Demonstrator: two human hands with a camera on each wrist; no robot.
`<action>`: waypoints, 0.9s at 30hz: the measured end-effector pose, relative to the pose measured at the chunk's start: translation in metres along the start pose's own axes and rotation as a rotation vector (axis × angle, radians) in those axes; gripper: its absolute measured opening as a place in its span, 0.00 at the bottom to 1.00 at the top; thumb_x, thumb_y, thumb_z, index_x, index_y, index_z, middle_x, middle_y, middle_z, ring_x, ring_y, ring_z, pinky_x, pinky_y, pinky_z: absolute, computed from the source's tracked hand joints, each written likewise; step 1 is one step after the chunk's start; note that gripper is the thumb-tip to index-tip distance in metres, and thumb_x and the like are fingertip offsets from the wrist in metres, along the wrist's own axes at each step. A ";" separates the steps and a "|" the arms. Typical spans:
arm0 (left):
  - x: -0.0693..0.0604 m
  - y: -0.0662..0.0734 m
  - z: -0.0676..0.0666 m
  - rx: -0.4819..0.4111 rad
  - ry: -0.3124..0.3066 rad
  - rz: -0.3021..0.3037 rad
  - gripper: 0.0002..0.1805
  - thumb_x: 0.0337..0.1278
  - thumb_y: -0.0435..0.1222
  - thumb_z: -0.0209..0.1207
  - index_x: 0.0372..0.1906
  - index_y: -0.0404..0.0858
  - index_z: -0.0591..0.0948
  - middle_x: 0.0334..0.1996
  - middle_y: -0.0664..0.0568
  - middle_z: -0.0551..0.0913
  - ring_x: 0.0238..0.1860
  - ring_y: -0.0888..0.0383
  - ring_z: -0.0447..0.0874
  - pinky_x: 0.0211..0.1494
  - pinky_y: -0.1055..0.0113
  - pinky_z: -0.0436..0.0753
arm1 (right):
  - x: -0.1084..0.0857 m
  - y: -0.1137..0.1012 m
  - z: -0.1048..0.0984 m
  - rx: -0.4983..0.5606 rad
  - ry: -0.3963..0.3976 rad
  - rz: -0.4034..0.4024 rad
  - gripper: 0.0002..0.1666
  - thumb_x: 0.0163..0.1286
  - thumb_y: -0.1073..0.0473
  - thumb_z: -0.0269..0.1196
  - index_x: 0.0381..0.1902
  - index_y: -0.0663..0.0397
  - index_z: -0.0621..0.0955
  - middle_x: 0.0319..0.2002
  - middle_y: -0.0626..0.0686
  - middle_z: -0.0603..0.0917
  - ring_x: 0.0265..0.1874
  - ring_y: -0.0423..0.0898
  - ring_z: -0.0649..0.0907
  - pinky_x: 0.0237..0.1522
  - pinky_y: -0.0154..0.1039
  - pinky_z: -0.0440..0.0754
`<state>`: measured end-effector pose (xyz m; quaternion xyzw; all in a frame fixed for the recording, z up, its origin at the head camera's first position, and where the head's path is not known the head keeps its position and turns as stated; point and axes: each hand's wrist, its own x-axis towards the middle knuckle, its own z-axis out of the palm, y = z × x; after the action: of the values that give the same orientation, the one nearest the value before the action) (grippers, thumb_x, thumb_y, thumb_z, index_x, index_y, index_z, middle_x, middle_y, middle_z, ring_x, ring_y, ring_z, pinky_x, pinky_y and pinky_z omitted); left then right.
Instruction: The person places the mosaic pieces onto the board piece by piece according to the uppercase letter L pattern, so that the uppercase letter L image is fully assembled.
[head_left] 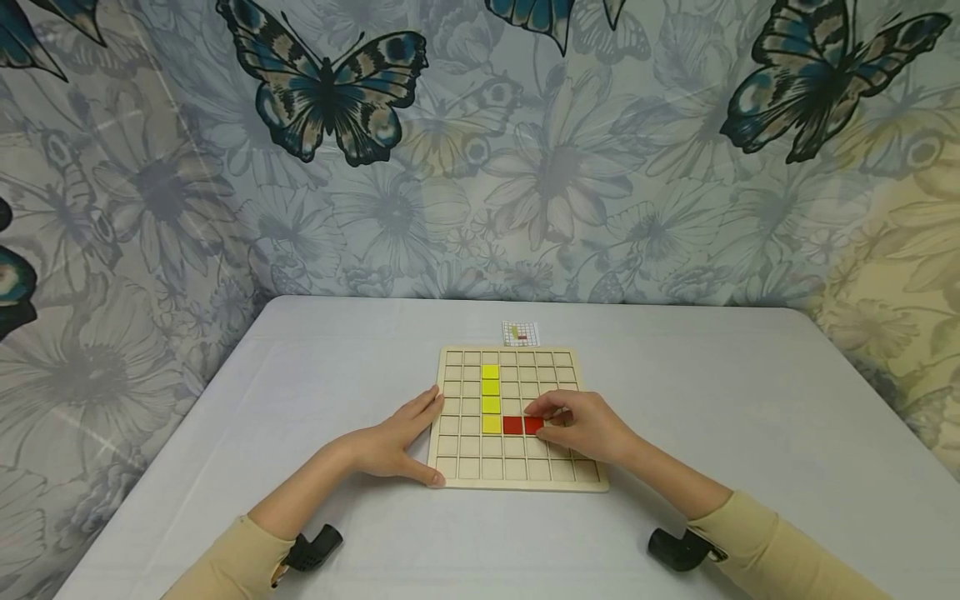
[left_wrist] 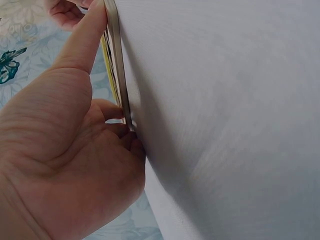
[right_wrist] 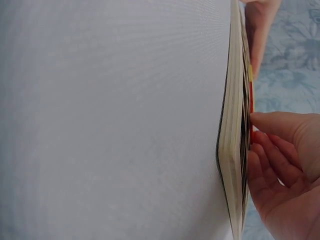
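Note:
A square wooden grid board (head_left: 465, 471) lies flat on the table. Several yellow tiles (head_left: 491, 387) run in a column on it, and two red tiles (head_left: 513, 426) sit in a row to the right of the lowest yellow one. My left hand (head_left: 390, 440) rests against the board's left side, fingers spread, the thumb at the near left corner. Over the board's right half, my right hand (head_left: 581, 425) has its thumb and fingertips at the right-hand red tile (head_left: 532, 424), pinching it at its near and far edges. The right wrist view shows the thumb (right_wrist: 272, 122) touching red at the board's surface.
Just beyond the board's far edge lies a small card (head_left: 521, 333) printed with a grid and coloured squares. A white cloth covers the table (head_left: 360, 350). Behind it stands a wall (head_left: 555, 208) patterned with butterflies and flowers.

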<state>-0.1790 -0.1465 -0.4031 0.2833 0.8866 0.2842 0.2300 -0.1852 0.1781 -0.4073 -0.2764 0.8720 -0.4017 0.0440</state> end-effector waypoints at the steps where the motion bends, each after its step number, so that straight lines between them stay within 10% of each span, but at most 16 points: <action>1: 0.000 0.000 0.000 0.001 -0.001 0.001 0.64 0.48 0.54 0.71 0.78 0.34 0.42 0.78 0.43 0.33 0.77 0.46 0.30 0.74 0.46 0.46 | 0.000 0.000 0.000 0.002 -0.001 0.000 0.15 0.59 0.66 0.71 0.45 0.54 0.84 0.42 0.47 0.85 0.42 0.47 0.82 0.45 0.38 0.82; 27: 0.000 0.003 0.000 -0.017 -0.003 -0.011 0.63 0.48 0.53 0.71 0.78 0.34 0.43 0.78 0.44 0.33 0.77 0.46 0.30 0.74 0.46 0.45 | -0.004 0.000 -0.006 0.136 0.058 0.190 0.16 0.61 0.62 0.69 0.49 0.56 0.84 0.42 0.49 0.85 0.41 0.45 0.81 0.46 0.34 0.81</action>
<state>-0.1779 -0.1451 -0.4012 0.2770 0.8853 0.2900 0.2353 -0.1834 0.1841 -0.4037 -0.1773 0.8658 -0.4619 0.0751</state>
